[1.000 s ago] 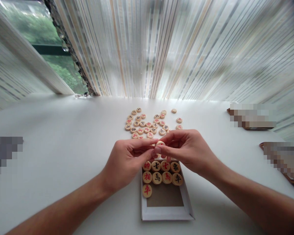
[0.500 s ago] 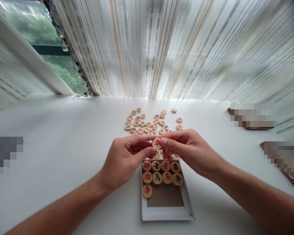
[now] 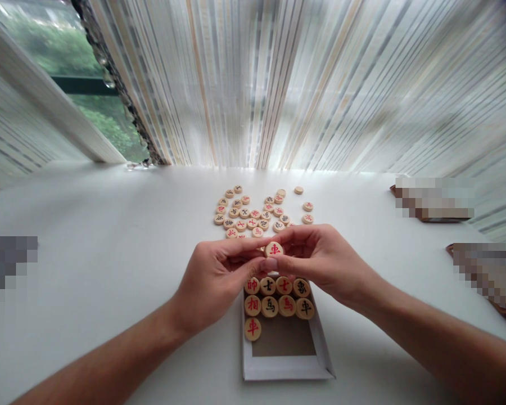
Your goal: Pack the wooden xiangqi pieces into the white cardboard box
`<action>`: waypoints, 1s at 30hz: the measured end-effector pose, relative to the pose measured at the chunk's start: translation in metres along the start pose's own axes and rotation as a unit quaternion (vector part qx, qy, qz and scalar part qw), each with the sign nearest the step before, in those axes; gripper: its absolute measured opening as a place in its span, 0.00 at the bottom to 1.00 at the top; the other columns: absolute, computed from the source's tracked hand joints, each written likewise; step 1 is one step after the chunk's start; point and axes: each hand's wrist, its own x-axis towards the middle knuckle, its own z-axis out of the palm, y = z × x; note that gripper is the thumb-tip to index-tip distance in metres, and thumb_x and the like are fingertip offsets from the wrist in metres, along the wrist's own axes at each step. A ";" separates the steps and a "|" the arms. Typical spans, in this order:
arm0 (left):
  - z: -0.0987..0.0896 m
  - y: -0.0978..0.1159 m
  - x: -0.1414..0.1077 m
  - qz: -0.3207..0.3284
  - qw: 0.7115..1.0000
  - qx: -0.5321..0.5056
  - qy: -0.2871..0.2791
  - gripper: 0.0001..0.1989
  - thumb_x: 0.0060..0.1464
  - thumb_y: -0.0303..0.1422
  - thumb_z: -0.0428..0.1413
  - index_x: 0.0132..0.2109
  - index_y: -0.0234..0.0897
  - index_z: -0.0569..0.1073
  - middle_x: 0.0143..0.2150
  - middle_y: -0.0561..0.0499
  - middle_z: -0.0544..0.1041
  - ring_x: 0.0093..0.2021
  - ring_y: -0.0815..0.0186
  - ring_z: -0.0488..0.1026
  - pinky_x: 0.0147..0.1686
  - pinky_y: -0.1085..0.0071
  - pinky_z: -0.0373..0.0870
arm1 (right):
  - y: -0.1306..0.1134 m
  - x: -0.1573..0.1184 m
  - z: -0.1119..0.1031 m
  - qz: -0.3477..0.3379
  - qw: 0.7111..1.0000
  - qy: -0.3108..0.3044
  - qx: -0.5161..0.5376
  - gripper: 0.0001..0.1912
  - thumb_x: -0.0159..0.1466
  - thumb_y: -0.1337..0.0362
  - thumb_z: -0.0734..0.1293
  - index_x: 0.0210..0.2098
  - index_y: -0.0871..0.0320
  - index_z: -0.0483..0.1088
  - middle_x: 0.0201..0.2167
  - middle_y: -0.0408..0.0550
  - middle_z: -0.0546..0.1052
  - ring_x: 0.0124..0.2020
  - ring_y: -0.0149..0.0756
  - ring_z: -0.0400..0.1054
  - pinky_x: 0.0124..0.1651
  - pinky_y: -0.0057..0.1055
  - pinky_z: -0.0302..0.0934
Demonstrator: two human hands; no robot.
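Note:
Between both hands, above the far end of a shallow white box (image 3: pixel 287 368), is a round wooden Chinese chess piece (image 3: pixel 274 249) with a red character facing me. My left hand (image 3: pixel 219 270) grips it from the left, fingers and thumb closed at its edge. From the right, my right hand (image 3: pixel 312 253) pinches the same piece, its thumb meeting the left thumb below it. Inside the box lie two full rows of pieces with red and black characters, plus a single red-marked piece (image 3: pixel 253 329) at the left of a third row. The box's brown bottom (image 3: pixel 283 334) shows beside it.
Beyond my hands, many loose chess pieces (image 3: pixel 252 224) lie scattered on the white table (image 3: pixel 130 236). Two brown-edged objects, partly blurred out, lie at the right, one nearer (image 3: pixel 484 281). A grey blurred object (image 3: pixel 8 264) is at the left edge. Striped curtains (image 3: pixel 244 84) hang behind.
The held piece has moved slightly right and down and is tilted differently. My right thumb has slid down from its face to its lower edge. The box's pieces stay in place.

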 end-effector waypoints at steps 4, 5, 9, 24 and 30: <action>0.000 0.000 -0.002 0.014 1.000 0.010 -0.019 0.17 0.58 0.23 0.69 0.53 0.42 0.86 0.46 0.50 0.89 0.45 0.64 0.88 0.47 0.80 0.84 | 0.000 -0.002 -0.001 0.004 1.000 0.016 -0.016 0.21 0.44 0.61 0.88 0.33 0.62 0.82 0.24 0.46 0.81 0.25 0.28 0.73 0.26 0.21 0.64; 0.000 -0.001 -0.002 0.017 1.000 0.010 -0.024 0.18 0.58 0.22 0.68 0.53 0.42 0.86 0.47 0.50 0.89 0.44 0.64 0.88 0.46 0.80 0.84 | 0.000 -0.002 -0.001 0.001 1.000 0.014 -0.015 0.21 0.44 0.61 0.88 0.32 0.62 0.82 0.24 0.46 0.81 0.24 0.28 0.72 0.26 0.20 0.63; 0.000 -0.001 -0.001 0.030 0.998 0.001 -0.047 0.19 0.58 0.19 0.67 0.54 0.42 0.85 0.46 0.51 0.89 0.43 0.67 0.88 0.45 0.82 0.83 | -0.001 -0.003 -0.001 -0.009 1.000 -0.014 -0.005 0.17 0.51 0.58 0.86 0.29 0.61 0.80 0.20 0.43 0.79 0.20 0.27 0.71 0.24 0.20 0.64; -0.001 -0.002 -0.001 0.028 0.998 -0.029 -0.043 0.18 0.56 0.19 0.69 0.50 0.44 0.86 0.41 0.54 0.89 0.40 0.70 0.87 0.42 0.84 0.83 | -0.007 -0.007 0.003 -0.042 0.997 -0.047 -0.035 0.20 0.61 0.51 0.80 0.31 0.61 0.76 0.20 0.43 0.76 0.20 0.28 0.69 0.24 0.23 0.62; 0.000 0.000 -0.002 0.017 0.999 -0.036 -0.032 0.16 0.56 0.21 0.70 0.50 0.41 0.86 0.43 0.50 0.89 0.41 0.66 0.88 0.44 0.79 0.85 | -0.005 -0.006 0.003 -0.009 0.998 -0.061 0.022 0.20 0.53 0.57 0.85 0.32 0.60 0.76 0.22 0.42 0.77 0.21 0.26 0.68 0.23 0.21 0.61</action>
